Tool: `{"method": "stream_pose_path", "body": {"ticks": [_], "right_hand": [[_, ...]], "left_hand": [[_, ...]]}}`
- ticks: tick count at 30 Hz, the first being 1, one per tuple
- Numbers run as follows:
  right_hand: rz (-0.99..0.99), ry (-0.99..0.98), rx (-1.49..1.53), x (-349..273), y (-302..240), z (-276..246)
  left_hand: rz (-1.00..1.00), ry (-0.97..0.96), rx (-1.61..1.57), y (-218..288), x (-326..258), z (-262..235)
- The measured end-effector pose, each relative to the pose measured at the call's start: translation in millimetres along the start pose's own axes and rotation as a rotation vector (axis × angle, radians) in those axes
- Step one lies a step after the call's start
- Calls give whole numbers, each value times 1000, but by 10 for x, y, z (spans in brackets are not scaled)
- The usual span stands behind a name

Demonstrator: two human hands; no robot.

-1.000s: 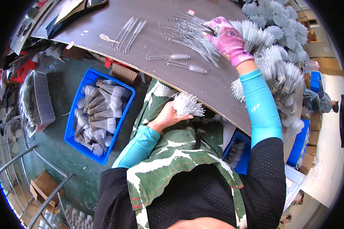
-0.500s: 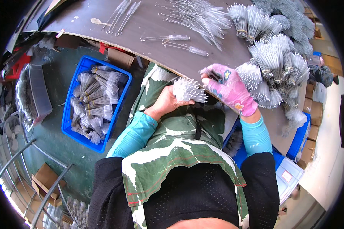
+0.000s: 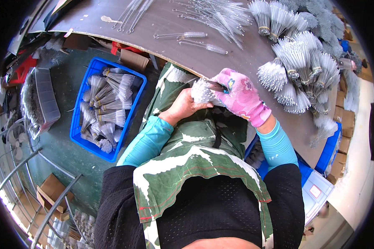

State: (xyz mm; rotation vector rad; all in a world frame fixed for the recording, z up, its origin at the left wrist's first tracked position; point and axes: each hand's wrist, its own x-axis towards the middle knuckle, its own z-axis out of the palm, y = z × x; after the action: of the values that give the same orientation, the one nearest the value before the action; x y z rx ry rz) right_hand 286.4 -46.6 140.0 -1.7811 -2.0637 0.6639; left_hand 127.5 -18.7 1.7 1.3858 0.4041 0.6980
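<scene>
Over my lap, close to the table edge, my bare left hand is closed around a bundle of small wire brushes with white bristles. Its bristly white ends face up and toward my right hand. My right hand, in a pink flowered glove, grips a dark metal tool whose tip reaches the bundle. Fingers cover most of that tool, so its exact kind cannot be made out. Loose brushes with looped wire ends lie on the table beyond my hands.
The brown table holds a heap of loose brushes and tied brush bundles at right. On the floor at left, a blue crate is filled with more bundles. Metal rails stand at lower left.
My right hand has moved left and down to the bundle, bringing the dark tool against it. The bundle in my left hand has tilted more upright.
</scene>
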Motion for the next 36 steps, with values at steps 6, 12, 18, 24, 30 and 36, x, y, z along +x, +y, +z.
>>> {"method": "stream_pose_path", "body": {"ticks": [6, 12, 18, 24, 30, 36], "right_hand": [[20, -152, -256, 104, -130, -54], [-189, 39, -2, -42, 83, 128], [-231, 428, 39, -196, 14, -109], [220, 783, 878, -255, 404, -55], [296, 788, 476, -281, 207, 149], [-125, 210, 175, -101, -102, 141]], "left_hand": [[32, -41, 212, 9, -21, -41], [86, -85, 250, 23, 10, -34], [-21, -62, 229, -105, -25, -56], [-24, -30, 148, -84, 8, -11], [-52, -56, 207, -66, 0, -16], [-28, -25, 194, -87, -3, -8]]}}
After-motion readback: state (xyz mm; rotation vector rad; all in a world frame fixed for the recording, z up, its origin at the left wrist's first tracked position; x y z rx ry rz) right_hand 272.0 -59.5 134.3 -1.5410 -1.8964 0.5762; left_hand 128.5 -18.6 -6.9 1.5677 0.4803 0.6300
